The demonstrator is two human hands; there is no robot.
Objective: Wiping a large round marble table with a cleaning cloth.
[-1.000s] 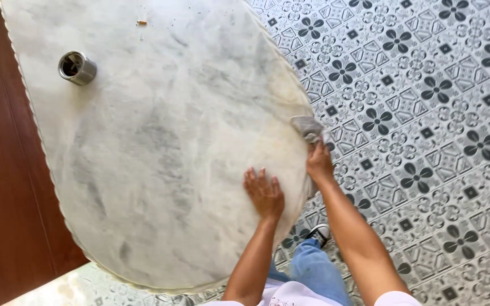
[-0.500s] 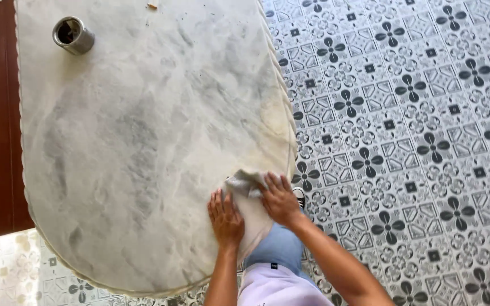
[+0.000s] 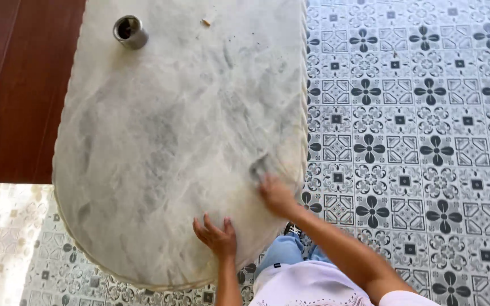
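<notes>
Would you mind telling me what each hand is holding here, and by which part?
The right hand presses a small grey cloth onto the white marble table, covering its near end; the exact grip is blurred. The left hand holds nothing, resting flat.

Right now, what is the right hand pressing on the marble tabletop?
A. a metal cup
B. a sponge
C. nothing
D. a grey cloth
D: the right hand presses a grey cloth near the tabletop's right edge; the metal cup stands far off.
</notes>
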